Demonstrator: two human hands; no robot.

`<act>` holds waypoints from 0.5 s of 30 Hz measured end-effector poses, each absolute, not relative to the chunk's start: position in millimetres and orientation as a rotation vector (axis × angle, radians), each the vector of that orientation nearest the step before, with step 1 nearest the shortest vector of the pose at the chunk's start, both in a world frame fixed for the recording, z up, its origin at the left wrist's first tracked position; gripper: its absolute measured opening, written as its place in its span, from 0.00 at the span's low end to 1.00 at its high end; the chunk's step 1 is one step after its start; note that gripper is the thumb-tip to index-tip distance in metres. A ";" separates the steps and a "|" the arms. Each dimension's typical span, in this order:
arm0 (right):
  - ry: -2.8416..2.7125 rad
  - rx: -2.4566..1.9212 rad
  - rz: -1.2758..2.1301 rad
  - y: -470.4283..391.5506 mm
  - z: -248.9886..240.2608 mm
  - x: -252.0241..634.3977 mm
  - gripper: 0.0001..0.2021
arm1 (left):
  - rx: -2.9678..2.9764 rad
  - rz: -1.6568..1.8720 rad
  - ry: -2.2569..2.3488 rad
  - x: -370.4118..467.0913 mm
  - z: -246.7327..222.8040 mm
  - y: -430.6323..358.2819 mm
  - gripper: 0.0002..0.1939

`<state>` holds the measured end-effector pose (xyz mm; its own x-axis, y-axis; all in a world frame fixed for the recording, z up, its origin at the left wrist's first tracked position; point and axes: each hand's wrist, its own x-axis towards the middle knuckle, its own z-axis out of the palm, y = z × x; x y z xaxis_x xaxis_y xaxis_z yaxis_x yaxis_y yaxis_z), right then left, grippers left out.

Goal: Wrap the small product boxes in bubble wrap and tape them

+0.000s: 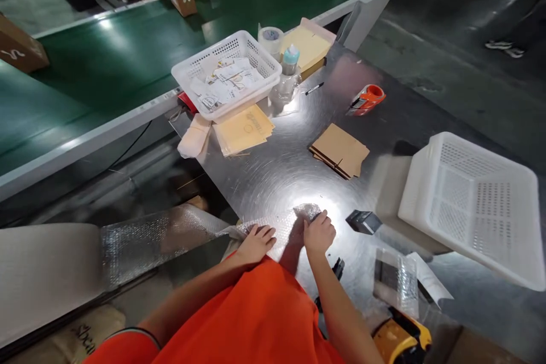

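A worker's left hand presses clear bubble wrap flat on a shiny metal counter, fingers slightly spread. The right hand curls its fingers over the wrap's far end, around a small dark item mostly hidden there. The bubble wrap runs off the counter's left edge toward a large pale roll. Right of the hands sit a small black box and an empty white plastic basket, tilted on the counter.
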<state>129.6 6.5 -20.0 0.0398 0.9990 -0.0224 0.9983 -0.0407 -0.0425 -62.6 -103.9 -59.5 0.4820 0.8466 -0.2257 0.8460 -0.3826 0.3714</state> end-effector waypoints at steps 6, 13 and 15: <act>-2.384 -2.079 0.026 -17.7 -14.1 119.8 0.29 | 2.304 0.038 1.383 -65.9 -61.2 -103.7 0.23; -2.502 -2.090 0.213 -11.9 3.9 117.8 0.16 | 2.282 0.058 1.375 -68.1 -57.3 -101.7 0.23; -2.422 -2.145 0.250 -9.3 3.2 115.9 0.15 | 2.275 0.062 1.369 -68.4 -55.9 -100.5 0.22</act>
<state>115.9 -9.3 3.2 -0.1230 0.9761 -0.1791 0.9921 0.1166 -0.0461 -68.4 -100.5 -55.9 0.4984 0.8428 -0.2032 0.8211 -0.3837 0.4225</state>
